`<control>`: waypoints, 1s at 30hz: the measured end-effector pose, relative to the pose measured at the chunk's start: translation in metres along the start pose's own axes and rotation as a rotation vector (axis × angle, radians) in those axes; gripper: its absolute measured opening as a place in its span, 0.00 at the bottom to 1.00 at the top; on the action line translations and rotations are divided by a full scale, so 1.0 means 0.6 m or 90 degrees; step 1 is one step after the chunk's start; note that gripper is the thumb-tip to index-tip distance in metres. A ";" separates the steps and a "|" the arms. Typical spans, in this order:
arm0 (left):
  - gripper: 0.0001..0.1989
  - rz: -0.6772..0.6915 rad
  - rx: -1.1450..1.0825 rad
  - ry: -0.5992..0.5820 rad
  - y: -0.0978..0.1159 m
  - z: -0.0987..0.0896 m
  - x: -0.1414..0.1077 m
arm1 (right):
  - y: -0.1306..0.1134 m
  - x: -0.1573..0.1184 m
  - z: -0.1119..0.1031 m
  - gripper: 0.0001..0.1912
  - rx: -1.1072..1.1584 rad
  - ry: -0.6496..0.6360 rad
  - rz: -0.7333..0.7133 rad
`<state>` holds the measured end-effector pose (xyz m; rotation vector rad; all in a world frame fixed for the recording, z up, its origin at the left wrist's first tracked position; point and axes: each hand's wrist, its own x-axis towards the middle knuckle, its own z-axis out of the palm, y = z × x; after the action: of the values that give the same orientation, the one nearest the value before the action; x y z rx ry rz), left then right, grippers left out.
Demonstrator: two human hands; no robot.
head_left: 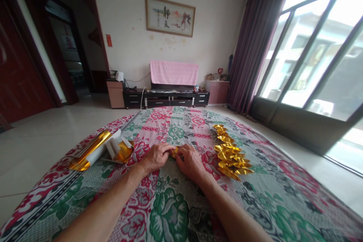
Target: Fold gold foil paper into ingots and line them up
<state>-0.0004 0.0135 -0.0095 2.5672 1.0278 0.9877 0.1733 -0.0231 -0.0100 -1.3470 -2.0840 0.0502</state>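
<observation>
Close together at the middle of the cloth-covered table, my two hands meet over a small piece of gold foil paper. My left hand pinches its left side with thumb and fingers. On the right side, my right hand has its fingers closed on the same piece, hiding much of it. To the right lies a row of folded gold foil pieces with pointed ends. Left of my hands rest a rolled gold foil sheet and a smaller curled stack of gold and white paper.
A flowered tablecloth in red, green and grey covers the round table. Beyond it stands a low TV cabinet, with a pink cloth over the screen. A purple curtain and large windows are on the right.
</observation>
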 end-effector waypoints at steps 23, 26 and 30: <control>0.14 -0.042 0.063 0.029 0.015 0.016 0.007 | 0.008 0.006 0.006 0.04 0.025 0.027 0.063; 0.14 -0.040 0.057 0.024 0.018 0.014 0.007 | 0.006 0.000 -0.001 0.04 0.064 0.052 0.029; 0.14 -0.047 0.051 0.024 0.021 0.013 0.008 | 0.007 -0.005 -0.004 0.06 0.106 0.071 0.008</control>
<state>0.0139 0.0080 -0.0081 2.5618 1.1855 1.0001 0.1789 -0.0245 -0.0112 -1.2337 -1.9330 0.1474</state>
